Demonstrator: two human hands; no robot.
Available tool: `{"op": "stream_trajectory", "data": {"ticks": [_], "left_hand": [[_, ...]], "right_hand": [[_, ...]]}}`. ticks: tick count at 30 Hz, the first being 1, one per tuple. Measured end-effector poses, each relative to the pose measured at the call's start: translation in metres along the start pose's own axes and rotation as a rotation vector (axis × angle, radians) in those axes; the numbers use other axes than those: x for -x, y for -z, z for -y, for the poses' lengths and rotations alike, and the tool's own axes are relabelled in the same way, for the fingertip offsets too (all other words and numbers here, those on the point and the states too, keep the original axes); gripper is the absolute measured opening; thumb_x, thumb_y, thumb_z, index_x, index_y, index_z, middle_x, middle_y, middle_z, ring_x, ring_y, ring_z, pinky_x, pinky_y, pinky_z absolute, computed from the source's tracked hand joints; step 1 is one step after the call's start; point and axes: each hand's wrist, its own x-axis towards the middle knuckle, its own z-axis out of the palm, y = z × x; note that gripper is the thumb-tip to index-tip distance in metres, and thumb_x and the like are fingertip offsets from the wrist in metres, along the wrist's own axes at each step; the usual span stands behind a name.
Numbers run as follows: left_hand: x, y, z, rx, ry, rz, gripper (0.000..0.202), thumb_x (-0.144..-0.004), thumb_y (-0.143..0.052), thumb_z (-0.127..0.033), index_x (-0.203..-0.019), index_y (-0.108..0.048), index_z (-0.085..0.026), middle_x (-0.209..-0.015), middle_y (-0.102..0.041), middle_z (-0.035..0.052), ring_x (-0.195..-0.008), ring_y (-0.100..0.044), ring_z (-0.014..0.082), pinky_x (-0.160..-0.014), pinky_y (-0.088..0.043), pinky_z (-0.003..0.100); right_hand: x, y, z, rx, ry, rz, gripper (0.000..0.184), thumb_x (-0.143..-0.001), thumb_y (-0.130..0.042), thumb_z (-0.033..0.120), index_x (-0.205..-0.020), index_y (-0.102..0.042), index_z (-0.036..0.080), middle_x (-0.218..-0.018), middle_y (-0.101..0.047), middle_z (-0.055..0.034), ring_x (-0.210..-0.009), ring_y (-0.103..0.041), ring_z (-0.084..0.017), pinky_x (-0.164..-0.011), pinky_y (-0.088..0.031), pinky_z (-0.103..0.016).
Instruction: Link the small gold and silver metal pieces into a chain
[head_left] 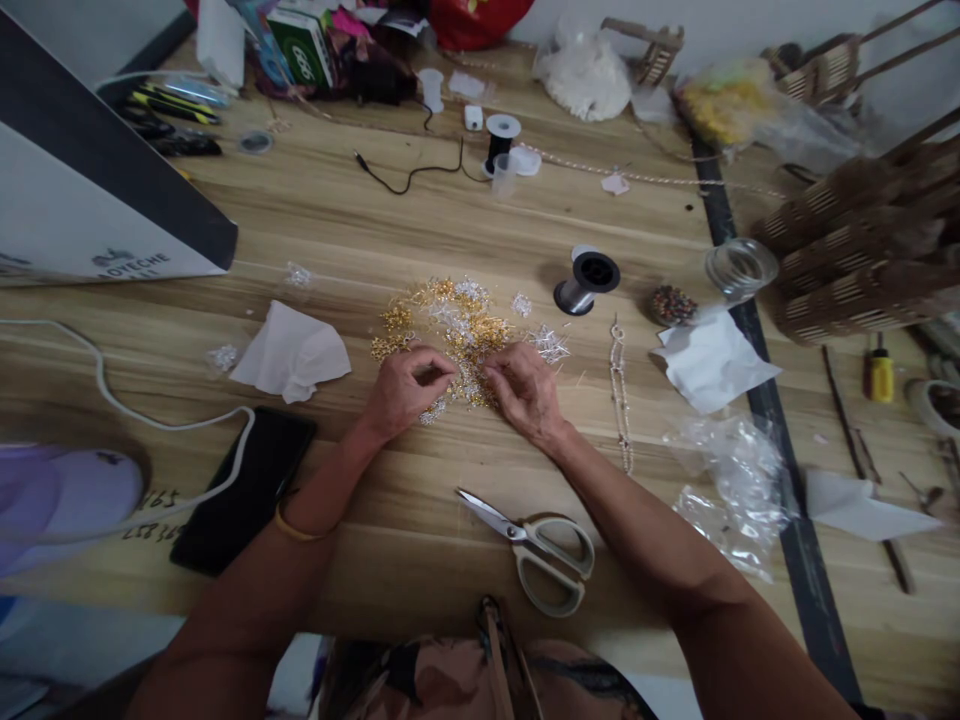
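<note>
A loose pile of small gold and silver jewellery findings [480,335] lies mid-table, some like beads, some like pins. At its left front edge is my left hand [409,385], thumb and fingertips pinched together. Over the right front edge sits my right hand [525,390], also in a pinch and facing the left. Whatever either pinch holds is too small to make out. Silver pin-like pieces [549,345] lie just beyond my right hand. Scissors [536,550] with pale handles rest nearer my body, blades pointing up and left. A beaded chain [619,400] stretches out right of my right hand.
A spool of silvery wire [586,282] stands behind the pile. White paper [292,350] and a dark phone [244,490] with a white cable across it lie left. To the right are a glass jar [741,268], more paper [716,360] and clear plastic bags [739,490].
</note>
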Motion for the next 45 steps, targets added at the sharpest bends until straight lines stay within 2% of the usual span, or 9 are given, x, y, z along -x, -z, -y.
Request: {"op": "stream_trajectory", "data": {"ticks": [10, 19, 33, 45], "left_hand": [[0.0003, -0.0008, 0.0014, -0.054, 0.01, -0.019, 0.002, -0.077, -0.066, -0.017, -0.078, -0.068, -0.018, -0.08, -0.072, 0.0041, -0.078, -0.065, 0.0174, -0.081, -0.049, 0.034], [-0.0006, -0.0019, 0.0044, -0.039, -0.069, -0.007, 0.005, -0.079, -0.065, -0.016, -0.076, -0.069, -0.018, -0.077, -0.072, 0.0032, -0.073, -0.063, 0.0163, -0.086, -0.046, 0.036], [0.0007, -0.0014, 0.0007, -0.031, -0.018, -0.037, 0.005, -0.078, -0.067, -0.021, -0.074, -0.068, -0.018, -0.074, -0.071, 0.0039, -0.073, -0.063, 0.0166, -0.076, -0.048, 0.032], [0.0001, -0.0048, 0.0054, -0.133, -0.097, -0.023, 0.008, -0.079, -0.063, -0.019, -0.071, -0.065, -0.018, -0.072, -0.07, 0.0033, -0.07, -0.061, 0.0167, -0.081, -0.046, 0.035]], "right_hand": [[0.0001, -0.0001, -0.0011, 0.005, -0.021, 0.012, 0.007, -0.091, -0.053, 0.023, -0.088, -0.059, 0.022, -0.081, -0.063, -0.0038, -0.08, -0.057, -0.019, -0.077, -0.045, -0.038], [0.0001, -0.0005, -0.0013, 0.0, -0.012, 0.006, 0.007, -0.091, -0.053, 0.023, -0.088, -0.059, 0.022, -0.082, -0.064, -0.0045, -0.081, -0.057, -0.02, -0.077, -0.046, -0.038], [0.0, -0.0007, -0.0016, -0.004, -0.011, -0.003, 0.006, -0.09, -0.054, 0.022, -0.087, -0.059, 0.022, -0.081, -0.063, -0.0042, -0.08, -0.057, -0.02, -0.076, -0.046, -0.038], [0.0002, -0.0009, -0.0005, 0.013, -0.002, -0.001, 0.008, -0.092, -0.053, 0.024, -0.087, -0.059, 0.022, -0.082, -0.063, -0.0048, -0.081, -0.058, -0.02, -0.077, -0.045, -0.037]]}}
